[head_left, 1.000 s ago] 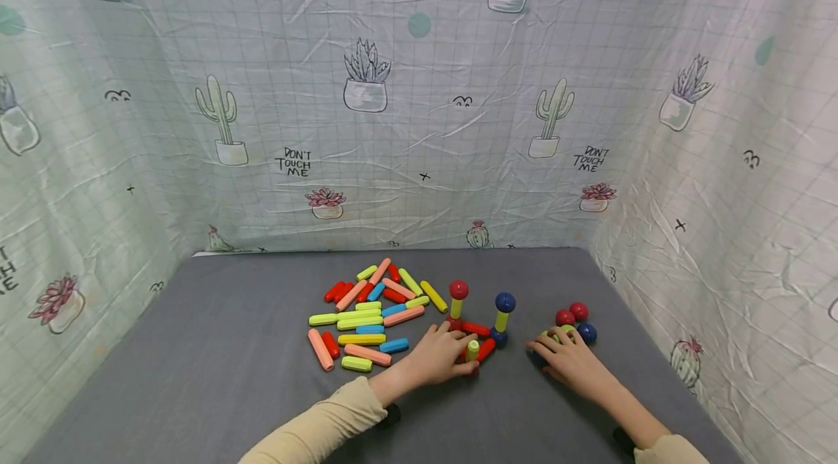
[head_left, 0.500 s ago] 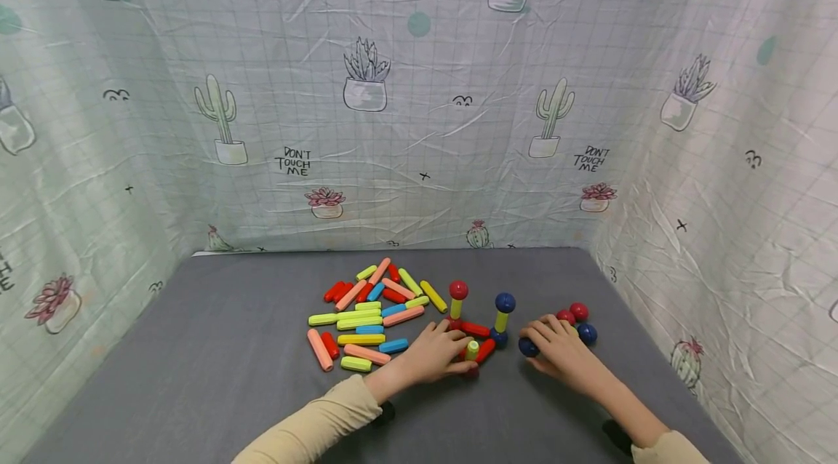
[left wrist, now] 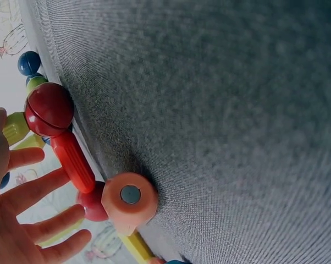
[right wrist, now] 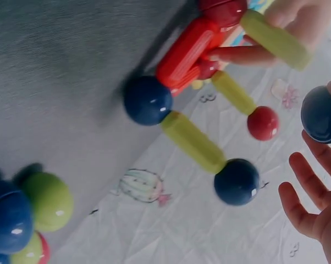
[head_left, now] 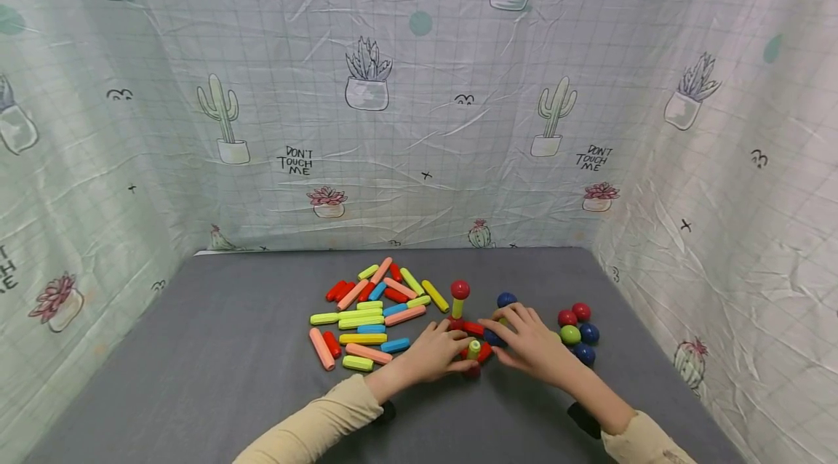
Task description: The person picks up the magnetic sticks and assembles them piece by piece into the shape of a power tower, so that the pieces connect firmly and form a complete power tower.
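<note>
The right hand (head_left: 533, 344) pinches a blue ball (right wrist: 321, 118) between thumb and fingertips — held up near the bare top of a green rod (head_left: 473, 350). That rod stands on the ball-and-rod frame (right wrist: 185, 55), on the tabletop (head_left: 196, 362). The left hand (head_left: 425, 355) touches the frame, fingers spread and nearly straight (index behind a red rod (left wrist: 73, 159)). Loose rods (head_left: 360, 319) lie left of the frame, loose balls (head_left: 570, 334) right.

Held blue ball (right wrist: 320, 116) near ball-and-stick frame (right wrist: 187, 54)
</note>
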`<control>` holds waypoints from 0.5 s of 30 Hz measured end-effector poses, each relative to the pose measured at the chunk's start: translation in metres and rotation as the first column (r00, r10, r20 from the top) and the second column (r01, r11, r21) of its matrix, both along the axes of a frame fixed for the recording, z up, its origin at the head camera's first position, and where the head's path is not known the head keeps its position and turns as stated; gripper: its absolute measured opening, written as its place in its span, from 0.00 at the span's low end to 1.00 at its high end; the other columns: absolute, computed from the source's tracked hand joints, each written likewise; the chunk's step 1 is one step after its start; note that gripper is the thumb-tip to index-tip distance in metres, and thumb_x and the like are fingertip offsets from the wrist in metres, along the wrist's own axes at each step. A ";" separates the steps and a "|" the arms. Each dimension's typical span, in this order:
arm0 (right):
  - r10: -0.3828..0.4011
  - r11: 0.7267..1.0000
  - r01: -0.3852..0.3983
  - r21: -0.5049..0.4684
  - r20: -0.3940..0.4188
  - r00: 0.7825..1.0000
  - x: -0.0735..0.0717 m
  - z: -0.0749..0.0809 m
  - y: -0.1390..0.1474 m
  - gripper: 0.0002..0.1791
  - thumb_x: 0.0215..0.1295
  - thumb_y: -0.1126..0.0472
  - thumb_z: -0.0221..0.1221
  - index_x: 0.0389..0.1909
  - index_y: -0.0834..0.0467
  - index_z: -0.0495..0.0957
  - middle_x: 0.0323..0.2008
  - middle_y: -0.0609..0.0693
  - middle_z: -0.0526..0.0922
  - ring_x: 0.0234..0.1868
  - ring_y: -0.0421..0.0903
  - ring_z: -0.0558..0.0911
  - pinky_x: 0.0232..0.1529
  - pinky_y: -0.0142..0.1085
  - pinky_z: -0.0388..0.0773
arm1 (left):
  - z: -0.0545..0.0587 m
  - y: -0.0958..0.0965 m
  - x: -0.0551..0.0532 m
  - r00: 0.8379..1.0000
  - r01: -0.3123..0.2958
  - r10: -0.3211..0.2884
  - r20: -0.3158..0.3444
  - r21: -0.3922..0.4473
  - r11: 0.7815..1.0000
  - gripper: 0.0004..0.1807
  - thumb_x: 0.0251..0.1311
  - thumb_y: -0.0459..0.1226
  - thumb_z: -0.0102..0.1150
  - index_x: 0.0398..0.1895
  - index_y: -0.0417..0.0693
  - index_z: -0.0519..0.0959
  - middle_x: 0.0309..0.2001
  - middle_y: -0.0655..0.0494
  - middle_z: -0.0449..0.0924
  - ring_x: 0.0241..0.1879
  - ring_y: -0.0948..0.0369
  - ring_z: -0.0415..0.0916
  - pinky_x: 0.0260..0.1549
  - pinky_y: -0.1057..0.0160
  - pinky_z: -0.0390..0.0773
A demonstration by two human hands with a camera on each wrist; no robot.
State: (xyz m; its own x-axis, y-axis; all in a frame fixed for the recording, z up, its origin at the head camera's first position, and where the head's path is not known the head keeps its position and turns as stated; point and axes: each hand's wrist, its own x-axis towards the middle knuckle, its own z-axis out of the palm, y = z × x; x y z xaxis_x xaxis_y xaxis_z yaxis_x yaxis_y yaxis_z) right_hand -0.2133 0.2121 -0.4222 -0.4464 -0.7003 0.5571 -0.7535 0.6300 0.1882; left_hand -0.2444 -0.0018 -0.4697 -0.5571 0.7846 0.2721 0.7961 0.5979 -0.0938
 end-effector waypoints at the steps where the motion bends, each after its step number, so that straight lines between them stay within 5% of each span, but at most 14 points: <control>1: 0.003 1.000 -0.003 0.001 -0.003 1.000 0.000 0.001 -0.002 0.21 0.63 0.46 0.47 0.51 0.51 0.74 0.41 0.49 0.73 0.42 0.45 0.69 0.38 0.40 0.69 | 0.000 0.000 0.000 1.000 0.001 -0.001 -0.007 0.000 1.000 0.21 0.59 0.57 0.42 0.44 0.60 0.78 0.45 0.62 0.79 0.35 0.62 0.67 0.31 0.68 0.64; 6: 0.029 0.999 -0.029 -0.019 -0.004 1.000 0.000 0.004 -0.013 0.30 0.40 0.56 0.68 0.50 0.54 0.74 0.42 0.47 0.75 0.43 0.45 0.69 0.39 0.39 0.69 | -0.002 0.000 0.000 1.000 0.005 -0.005 -0.023 0.005 1.000 0.21 0.59 0.57 0.42 0.47 0.60 0.77 0.46 0.62 0.79 0.35 0.62 0.66 0.31 0.68 0.65; 15: 0.037 0.999 -0.037 0.001 -0.019 0.999 0.000 0.002 -0.019 0.29 0.36 0.55 0.70 0.45 0.54 0.74 0.41 0.45 0.75 0.43 0.45 0.70 0.39 0.40 0.68 | -0.002 0.000 0.000 0.999 -0.002 0.002 -0.042 -0.004 1.000 0.17 0.59 0.57 0.45 0.32 0.59 0.77 0.42 0.63 0.80 0.31 0.63 0.64 0.27 0.70 0.59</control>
State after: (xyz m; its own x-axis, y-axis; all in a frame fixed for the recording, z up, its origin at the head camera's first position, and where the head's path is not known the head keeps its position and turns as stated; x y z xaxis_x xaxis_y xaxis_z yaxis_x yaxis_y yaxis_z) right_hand -0.2136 0.1931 -0.4201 -0.4091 -0.7163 0.5652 -0.7726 0.6015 0.2030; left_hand -0.2439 -0.0020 -0.4714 -0.5469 0.7844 0.2927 0.7900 0.5992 -0.1295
